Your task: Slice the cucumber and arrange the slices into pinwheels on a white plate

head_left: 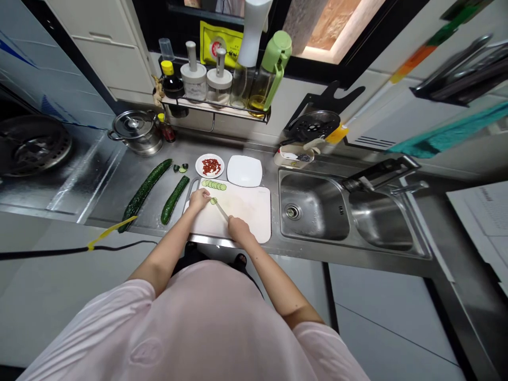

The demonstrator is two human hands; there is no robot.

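My right hand point(239, 229) is wrapped round the handle of a knife point(221, 211), whose blade points up and left over the white cutting board point(246, 209). At the blade's tip sits a single cucumber slice point(214, 201). Just left of that slice, my left hand point(199, 199) is over the board's left side, fingers slightly bent and parted, with nothing visible in them. A row of overlapping cucumber slices point(214, 184) lies along the board's top edge. Left of the board are a shorter cucumber point(175, 200), a long whole cucumber point(146, 193) and small cut ends point(182, 170).
Behind the board stand a plate of chopped red pieces point(199, 165) and a white square plate point(244, 170). A double sink point(313, 211) is on the right. A lidded pot point(137, 132) stands at back left, below a rack of bottles point(222, 106). A cable point(119, 247) crosses at left.
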